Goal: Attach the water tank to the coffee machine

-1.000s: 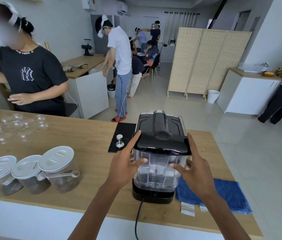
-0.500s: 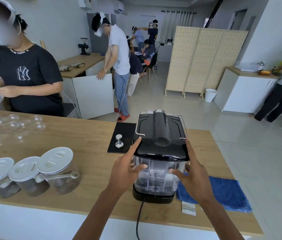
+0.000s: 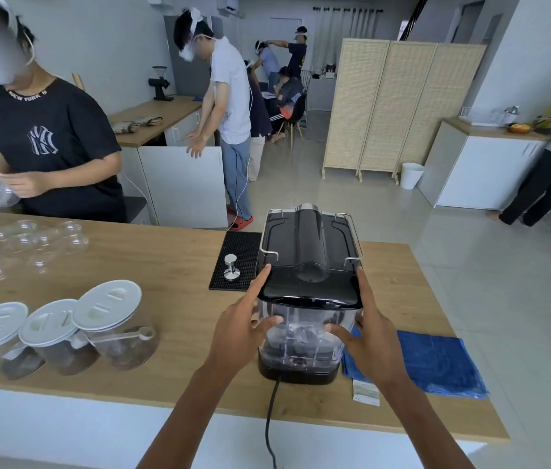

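A black coffee machine point(image 3: 308, 245) stands on the wooden counter point(image 3: 172, 265) with its back towards me. The clear plastic water tank point(image 3: 301, 336), topped by a black lid, sits against the machine's back above the black base. My left hand point(image 3: 240, 330) grips the tank's left side, thumb on its front and forefinger up along the lid's edge. On the right side my right hand point(image 3: 369, 336) holds it the same way. A black power cord point(image 3: 272, 418) runs from the base over the counter's near edge.
A steel tamper point(image 3: 231, 267) stands on a black mat point(image 3: 237, 258) left of the machine. Three white-lidded jars point(image 3: 61, 333) sit at front left, clear plastic domes point(image 3: 27, 242) behind them. A blue cloth point(image 3: 436, 363) lies to the right. A person stands across the counter.
The tank has sunk lower and closer against the machine's back, with both hands still on its sides. The person across the counter has picked up a clear dome.
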Motion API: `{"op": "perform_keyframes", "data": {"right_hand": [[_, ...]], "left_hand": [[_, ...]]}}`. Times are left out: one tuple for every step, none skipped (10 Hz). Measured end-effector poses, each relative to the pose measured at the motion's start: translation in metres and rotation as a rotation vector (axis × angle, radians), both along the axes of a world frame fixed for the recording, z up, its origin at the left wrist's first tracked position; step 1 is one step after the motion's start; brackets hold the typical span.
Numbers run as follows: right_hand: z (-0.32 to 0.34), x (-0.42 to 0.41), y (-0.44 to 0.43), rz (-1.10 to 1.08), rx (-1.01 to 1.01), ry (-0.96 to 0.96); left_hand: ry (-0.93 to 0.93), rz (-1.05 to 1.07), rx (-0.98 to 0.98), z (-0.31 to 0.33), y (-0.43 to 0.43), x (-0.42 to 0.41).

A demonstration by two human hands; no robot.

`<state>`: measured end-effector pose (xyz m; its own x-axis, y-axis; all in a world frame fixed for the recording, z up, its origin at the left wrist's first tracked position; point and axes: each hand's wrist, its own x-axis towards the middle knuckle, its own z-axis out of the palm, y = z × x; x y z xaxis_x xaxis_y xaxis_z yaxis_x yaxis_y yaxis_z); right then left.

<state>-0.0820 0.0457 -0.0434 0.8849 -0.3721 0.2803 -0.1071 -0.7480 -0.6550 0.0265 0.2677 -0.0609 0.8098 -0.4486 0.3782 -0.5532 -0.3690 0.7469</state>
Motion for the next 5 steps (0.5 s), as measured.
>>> {"op": "perform_keyframes", "data": {"right_hand": [[0.002,-0.001,0.002,0.008,0.024,0.006],[0.003,-0.002,0.002,0.025,0.036,0.0],[0.003,-0.004,-0.002,0.073,0.074,-0.033],[0.002,-0.01,-0.007,0.107,0.105,-0.055],[-0.008,-0.023,-0.009,0.041,0.148,-0.03]], "left_hand": [[0.03,0.011,-0.012,0.002,0.0,-0.003],[0.05,0.016,-0.011,0.002,-0.001,-0.005],[0.072,0.03,-0.005,0.005,-0.001,-0.01],[0.127,0.034,-0.071,-0.005,0.004,-0.019],[0.284,0.045,-0.14,-0.024,0.015,-0.029]]}}
